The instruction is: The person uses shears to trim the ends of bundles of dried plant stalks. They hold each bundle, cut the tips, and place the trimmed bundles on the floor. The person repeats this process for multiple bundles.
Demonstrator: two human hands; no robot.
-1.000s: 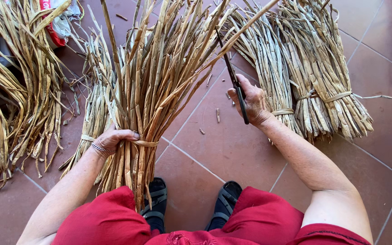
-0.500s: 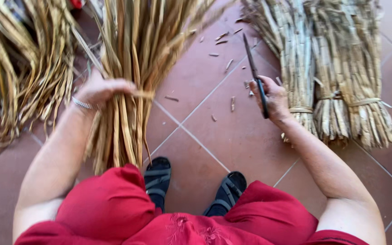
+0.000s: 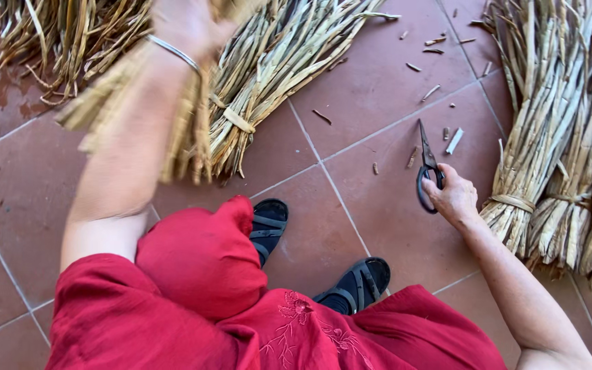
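Note:
My left hand [image 3: 188, 22] is raised at the top of the view, gripping a bundle of dried reed stalks [image 3: 183, 133] whose blurred lower ends hang in front of my forearm. A thin bracelet sits on that wrist. My right hand [image 3: 455, 197] is low on the right, holding black scissors [image 3: 427, 168] with the blades pointing away from me over the tiled floor. It rests just left of a tied reed bundle [image 3: 527, 171].
Another tied bundle [image 3: 275, 75] lies at the top centre, and loose reeds [image 3: 56, 34] sprawl at the top left. Short cut bits [image 3: 432, 91] dot the red floor tiles. My sandalled feet [image 3: 354, 284] and red skirt fill the bottom.
My left hand has lifted the reed bundle up and toward the top left. My right hand with the scissors has dropped lower, toward the tied bundles on the right.

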